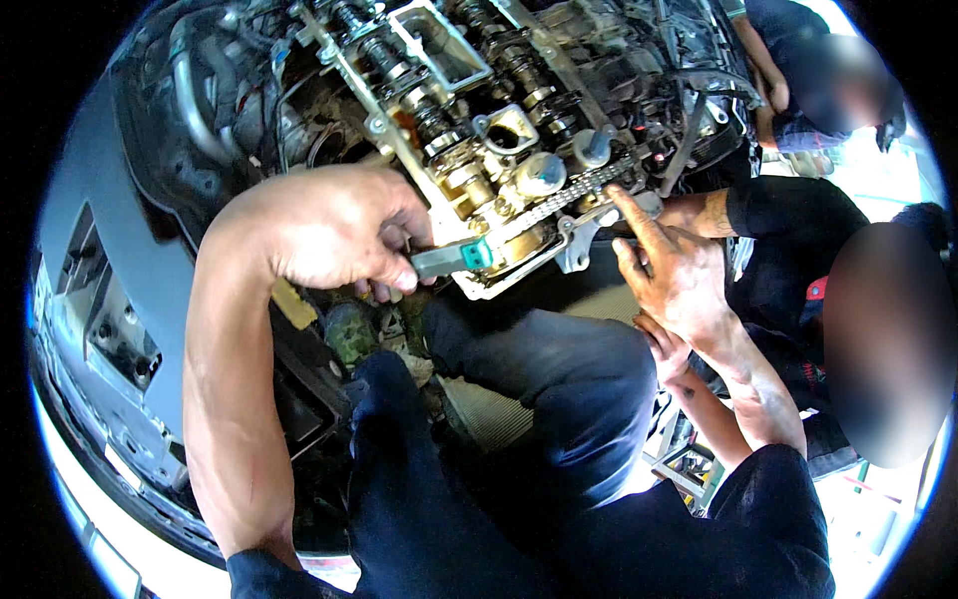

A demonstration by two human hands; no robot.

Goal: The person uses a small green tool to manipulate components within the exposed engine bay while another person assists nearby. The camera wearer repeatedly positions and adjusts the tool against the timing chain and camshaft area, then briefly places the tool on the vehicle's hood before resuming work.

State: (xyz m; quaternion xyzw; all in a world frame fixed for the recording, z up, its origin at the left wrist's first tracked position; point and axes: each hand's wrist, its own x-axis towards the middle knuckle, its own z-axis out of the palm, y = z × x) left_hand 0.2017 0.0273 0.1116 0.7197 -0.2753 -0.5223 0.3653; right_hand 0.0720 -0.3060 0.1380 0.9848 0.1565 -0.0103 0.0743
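My left hand grips a grey bar-shaped tool with a teal end. That end lies over the front edge of an open engine, beside the timing chain. The tool's exact kind is unclear. My right hand holds nothing. Its index finger stretches out to the right end of the chain, and the other fingers are partly curled. Under the chain and beside it are two round silvery caps. Camshafts lie exposed farther back, with a rectangular metal frame between them.
Two co-workers stand at the right. The nearer one's hand is just below my right hand, and a forearm reaches toward the engine. A grey car body panel borders the left. Hoses run behind it. My legs are below the engine.
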